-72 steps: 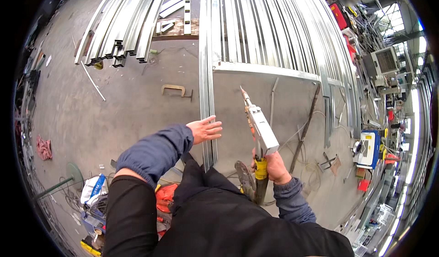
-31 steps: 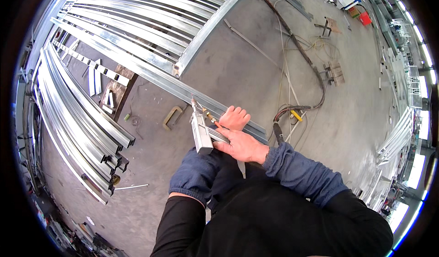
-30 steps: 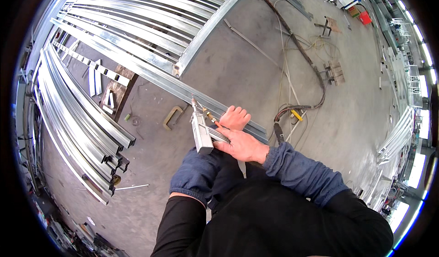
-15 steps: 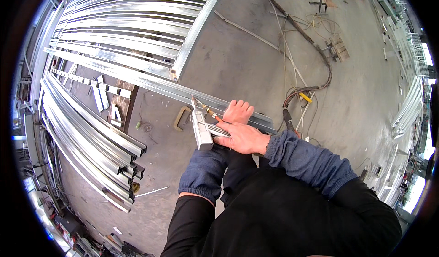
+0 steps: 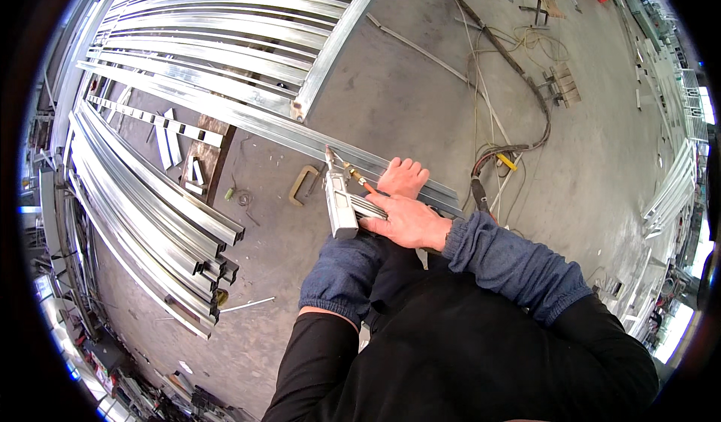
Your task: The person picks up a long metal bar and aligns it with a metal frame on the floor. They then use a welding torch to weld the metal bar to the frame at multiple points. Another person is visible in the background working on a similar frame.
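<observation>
The right hand (image 5: 408, 223) is closed around the grey metal body of a hand-held welding torch (image 5: 340, 210), whose thin brass nozzle points toward eleven o'clock and meets the long galvanised steel channel (image 5: 248, 121) lying across the concrete floor (image 5: 420, 91). The left hand (image 5: 404, 178), at one o'clock from the right, rests flat and open on that same channel, fingers spread. At nine o'clock from the torch a rusty C-shaped clamp (image 5: 302, 184) lies on the floor. Farther toward nine o'clock a stack of galvanised steel profiles (image 5: 150, 219) lies with cut ends showing. At two o'clock, dark cables (image 5: 526, 99) trail over the floor.
</observation>
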Tool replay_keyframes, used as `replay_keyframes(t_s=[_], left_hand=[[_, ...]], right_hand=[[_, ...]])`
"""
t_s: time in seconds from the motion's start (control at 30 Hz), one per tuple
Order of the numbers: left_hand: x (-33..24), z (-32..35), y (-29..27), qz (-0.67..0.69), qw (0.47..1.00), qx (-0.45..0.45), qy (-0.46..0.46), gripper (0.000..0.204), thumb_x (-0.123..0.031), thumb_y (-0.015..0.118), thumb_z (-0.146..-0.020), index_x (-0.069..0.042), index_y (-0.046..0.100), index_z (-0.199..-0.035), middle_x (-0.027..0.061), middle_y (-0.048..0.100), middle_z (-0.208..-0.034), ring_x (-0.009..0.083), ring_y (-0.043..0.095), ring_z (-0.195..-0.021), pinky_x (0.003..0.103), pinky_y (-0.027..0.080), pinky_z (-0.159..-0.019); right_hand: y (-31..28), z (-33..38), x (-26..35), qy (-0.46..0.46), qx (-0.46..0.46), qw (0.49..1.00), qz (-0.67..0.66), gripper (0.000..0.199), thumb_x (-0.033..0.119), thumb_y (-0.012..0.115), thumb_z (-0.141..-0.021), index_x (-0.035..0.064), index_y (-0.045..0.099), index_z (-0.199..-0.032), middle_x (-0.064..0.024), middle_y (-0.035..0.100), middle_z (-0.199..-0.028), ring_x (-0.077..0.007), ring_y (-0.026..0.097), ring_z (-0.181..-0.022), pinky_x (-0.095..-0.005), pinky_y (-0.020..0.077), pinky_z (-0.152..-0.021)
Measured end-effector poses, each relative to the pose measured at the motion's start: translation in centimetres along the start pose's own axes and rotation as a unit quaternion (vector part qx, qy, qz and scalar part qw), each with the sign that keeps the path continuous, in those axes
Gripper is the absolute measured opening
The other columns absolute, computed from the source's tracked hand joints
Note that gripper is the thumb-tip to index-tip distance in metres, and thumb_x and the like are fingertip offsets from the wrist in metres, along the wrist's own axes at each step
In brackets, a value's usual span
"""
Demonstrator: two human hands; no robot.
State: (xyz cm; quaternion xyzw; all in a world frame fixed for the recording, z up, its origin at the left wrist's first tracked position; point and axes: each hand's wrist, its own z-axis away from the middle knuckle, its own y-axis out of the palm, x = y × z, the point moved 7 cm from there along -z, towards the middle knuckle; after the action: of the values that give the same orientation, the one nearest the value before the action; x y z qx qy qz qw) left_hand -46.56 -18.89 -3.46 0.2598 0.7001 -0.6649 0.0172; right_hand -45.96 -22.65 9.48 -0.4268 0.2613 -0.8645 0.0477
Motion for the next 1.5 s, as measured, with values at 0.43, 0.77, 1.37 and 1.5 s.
replay_keyframes(t_s=[0.43,0.77,1.37,1.5], left_hand=[[-0.1,-0.1,0.4,-0.014,1.000,-0.001,0.002,0.013,-0.021,0.069,-0.084,-0.015,0.064,-0.094,0.0028,0.062,-0.095,0.0221,0.061,-0.098,0.038,0.045,-0.085],[-0.2,0.0,0.4,-0.018,0.999,0.032,0.008,0.015,-0.023,0.069,-0.084,-0.016,0.063,-0.095,0.0030,0.060,-0.098,0.0224,0.060,-0.101,0.038,0.044,-0.086],[0.0,0.1,0.2,-0.023,1.000,-0.008,0.018,0.013,-0.023,0.069,-0.083,-0.016,0.063,-0.091,0.0021,0.061,-0.090,0.0223,0.061,-0.094,0.039,0.045,-0.082],[0.1,0.0,0.6,-0.024,1.000,0.009,0.014,0.013,-0.023,0.069,-0.083,-0.015,0.063,-0.092,0.0025,0.061,-0.092,0.0223,0.061,-0.095,0.039,0.045,-0.082]], right_hand=[[0.2,-0.4,-0.2,0.008,0.001,1.000,0.000,0.068,0.058,0.058,-0.105,0.0031,0.057,-0.145,-0.0296,0.070,-0.124,-0.0475,0.068,-0.115,-0.0511,0.0522,-0.100],[0.9,-1.1,-1.4,-0.015,-0.013,1.000,-0.021,0.068,0.058,0.059,-0.104,0.0011,0.060,-0.142,-0.0289,0.068,-0.129,-0.0469,0.067,-0.118,-0.0512,0.0514,-0.102],[-0.1,-0.4,-0.6,0.036,0.024,0.999,-0.028,0.069,0.060,0.058,-0.104,0.0041,0.060,-0.145,-0.0262,0.070,-0.128,-0.0440,0.069,-0.118,-0.0495,0.0533,-0.101],[-0.2,-0.4,-0.7,0.047,0.042,0.998,-0.019,0.071,0.060,0.057,-0.104,0.0052,0.057,-0.150,-0.0257,0.069,-0.132,-0.0430,0.068,-0.121,-0.0497,0.0530,-0.103]])
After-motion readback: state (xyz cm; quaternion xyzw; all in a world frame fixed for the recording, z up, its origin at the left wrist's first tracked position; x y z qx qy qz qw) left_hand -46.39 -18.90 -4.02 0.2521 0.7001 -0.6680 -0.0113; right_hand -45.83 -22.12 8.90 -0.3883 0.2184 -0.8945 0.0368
